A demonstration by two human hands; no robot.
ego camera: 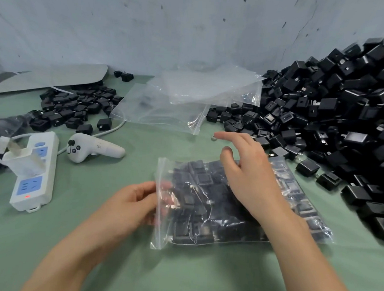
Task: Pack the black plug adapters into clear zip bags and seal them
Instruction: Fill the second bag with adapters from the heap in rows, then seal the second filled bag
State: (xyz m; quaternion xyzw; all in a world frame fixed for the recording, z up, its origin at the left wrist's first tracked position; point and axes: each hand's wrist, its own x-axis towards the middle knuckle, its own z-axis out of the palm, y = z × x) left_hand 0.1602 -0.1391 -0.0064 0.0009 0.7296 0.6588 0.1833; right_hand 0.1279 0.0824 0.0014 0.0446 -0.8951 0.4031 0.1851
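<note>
A clear zip bag filled with black plug adapters lies flat on the green table, its zip edge to the left. My left hand pinches that zip edge, fingers partly under the plastic. Over the bag's upper right part hovers my right hand, fingers spread and holding nothing; whether the palm touches the bag I cannot tell. A large heap of loose black adapters fills the right side. Empty clear zip bags lie stacked behind the filled one.
A smaller pile of adapters sits at the left rear. A white power strip with a plugged-in charger and a white handheld controller lie on the left. A grey-blue wall stands close behind.
</note>
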